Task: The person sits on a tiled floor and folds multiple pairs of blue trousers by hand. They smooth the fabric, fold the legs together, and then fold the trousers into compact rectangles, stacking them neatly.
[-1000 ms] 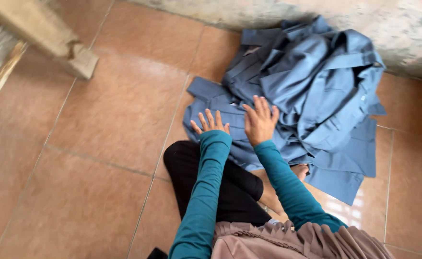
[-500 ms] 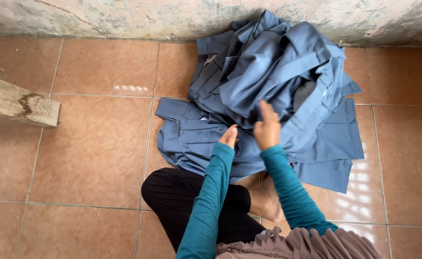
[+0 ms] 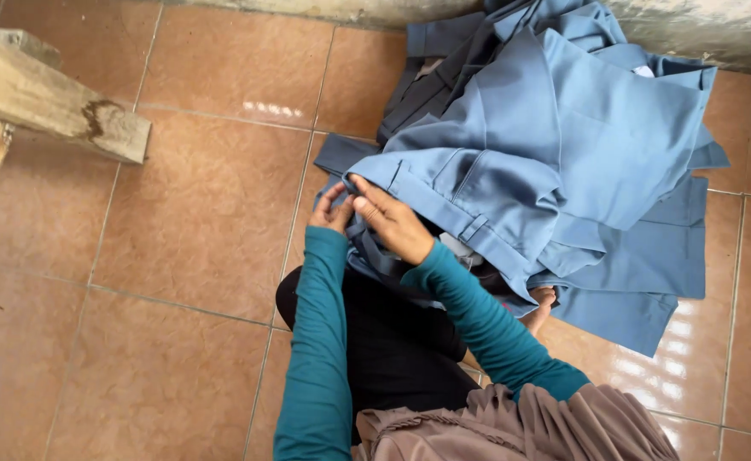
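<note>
On the tiled floor, both hands pinch the waistband corner of blue trousers (image 3: pixel 512 183).

Left hand (image 3: pixel 331 212) and right hand (image 3: pixel 391 224) meet, each clenched on the same corner; the right sits nearer the cloth. From there the waistband's long axis runs right and slightly down, over a heap of matching blue garments (image 3: pixel 623 256). Smooth woven fabric, glossy tiles (image 3: pixel 196 230), a rough wooden beam (image 3: pixel 51 102) far left.

Grey-blue trousers (image 3: pixel 555 162), teal sleeves (image 3: pixel 320 341), glossy terracotta-brown floor tiles (image 3: pixel 188 248), pale weathered wooden beam (image 3: pixel 51 102).
</note>
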